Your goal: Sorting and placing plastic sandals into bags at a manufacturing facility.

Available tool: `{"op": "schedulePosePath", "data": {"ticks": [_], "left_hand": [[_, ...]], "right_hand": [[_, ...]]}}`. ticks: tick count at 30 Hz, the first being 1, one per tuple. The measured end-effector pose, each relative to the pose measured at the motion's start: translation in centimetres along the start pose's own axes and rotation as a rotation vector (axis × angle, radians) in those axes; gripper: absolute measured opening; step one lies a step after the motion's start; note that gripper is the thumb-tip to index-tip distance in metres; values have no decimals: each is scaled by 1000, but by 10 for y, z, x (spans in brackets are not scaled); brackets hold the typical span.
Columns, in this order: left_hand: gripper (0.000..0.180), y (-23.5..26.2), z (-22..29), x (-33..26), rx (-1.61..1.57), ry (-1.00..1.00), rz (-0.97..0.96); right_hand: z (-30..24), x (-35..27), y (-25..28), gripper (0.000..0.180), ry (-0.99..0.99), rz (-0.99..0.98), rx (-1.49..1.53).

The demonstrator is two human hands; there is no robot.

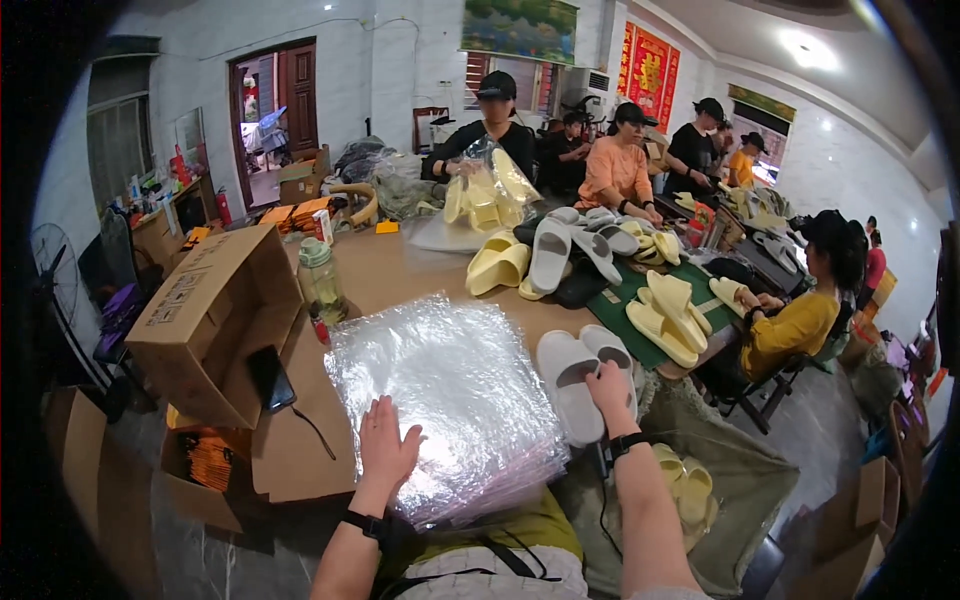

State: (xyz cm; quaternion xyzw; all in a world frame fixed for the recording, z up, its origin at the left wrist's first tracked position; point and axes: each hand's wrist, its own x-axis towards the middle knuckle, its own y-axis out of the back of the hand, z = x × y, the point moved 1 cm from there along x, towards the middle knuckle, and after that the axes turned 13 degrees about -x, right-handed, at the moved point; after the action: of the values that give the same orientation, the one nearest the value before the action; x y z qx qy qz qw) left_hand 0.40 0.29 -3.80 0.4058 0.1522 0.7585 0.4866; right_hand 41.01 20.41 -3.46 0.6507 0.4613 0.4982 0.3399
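Two hands at my near tabletop (400, 270) edge: left hand (385, 445) flat and open on clear bags (450, 400), right hand (610, 385) gripping white slippers (570, 375), co-workers seated along the far edge.

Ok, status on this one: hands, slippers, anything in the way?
Left hand flat on clear bag stack. Right hand on white slippers. Nothing between them.

A pair of white slippers (583, 375) lies beside a clear plastic-bag stack (450, 400).

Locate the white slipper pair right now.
Head view, right of centre: the white slippers lie on the table under the right hand, just right of the stack of clear plastic bags.
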Motion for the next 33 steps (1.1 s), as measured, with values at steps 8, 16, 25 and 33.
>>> {"op": "schedulePosePath", "data": {"ticks": [8, 16, 25, 33], "left_hand": [[74, 8, 4, -3, -18, 22, -14], [61, 0, -9, -6, 12, -40, 68], [56, -3, -7, -9, 54, -44, 78], [58, 4, -2, -3, 20, 1, 42]], "right_hand": [[-10, -8, 64, 20, -101, 352, 190], [-160, -65, 103, 17, 327, 177, 352], [-205, -108, 3, 26, 498, -82, 72], [-195, -104, -2, 26, 370, -8, 96]]}}
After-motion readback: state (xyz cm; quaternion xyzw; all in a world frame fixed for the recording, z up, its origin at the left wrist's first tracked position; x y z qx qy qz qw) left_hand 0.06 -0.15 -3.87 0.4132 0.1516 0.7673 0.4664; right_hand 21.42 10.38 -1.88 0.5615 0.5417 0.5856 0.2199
